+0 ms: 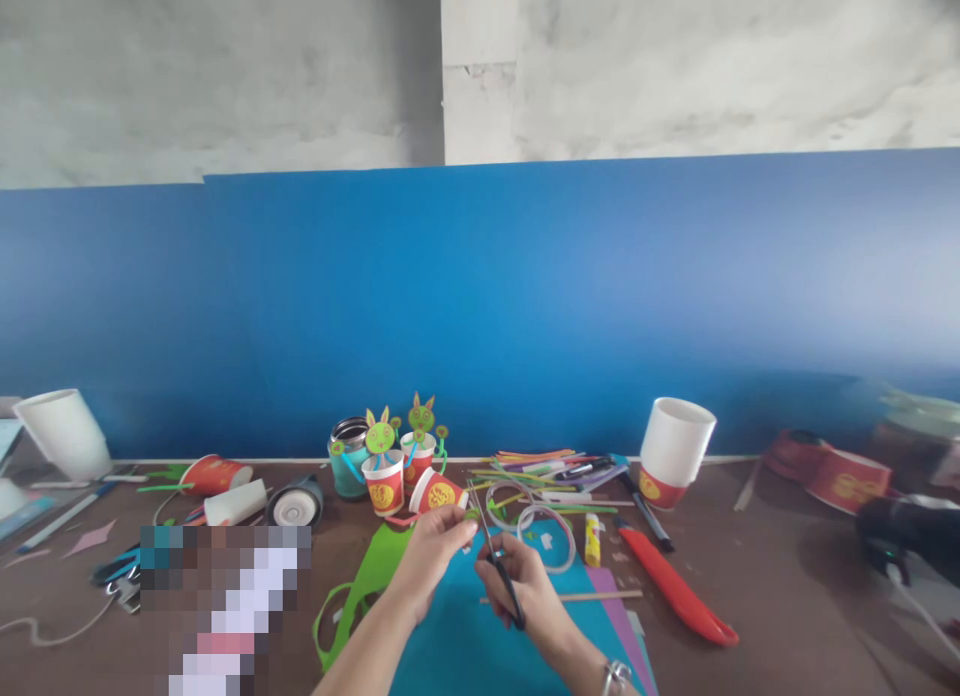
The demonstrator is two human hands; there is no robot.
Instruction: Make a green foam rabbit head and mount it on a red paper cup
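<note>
In the middle of the head view, my right hand [525, 581] grips scissors [489, 541], their blades pointing up and leftward. My left hand [435, 541] is closed in a pinch beside the blade tips. Whatever lies between its fingers is too small to make out. Below both hands spreads a blue sheet of paper [442, 646], with a green sheet [382, 556] at its left and a purple one at its right. Just beyond my left hand a red and white paper cup [435, 493] lies on its side.
Two cups with green rabbit figures [383, 481] stand before a teal flask [347, 476]. Coloured sticks [525, 463], tape rings [546, 539] and a glue stick [592, 541] lie behind my right hand. Stacked white cups [675, 446] and a red-handled tool [679, 586] are to the right.
</note>
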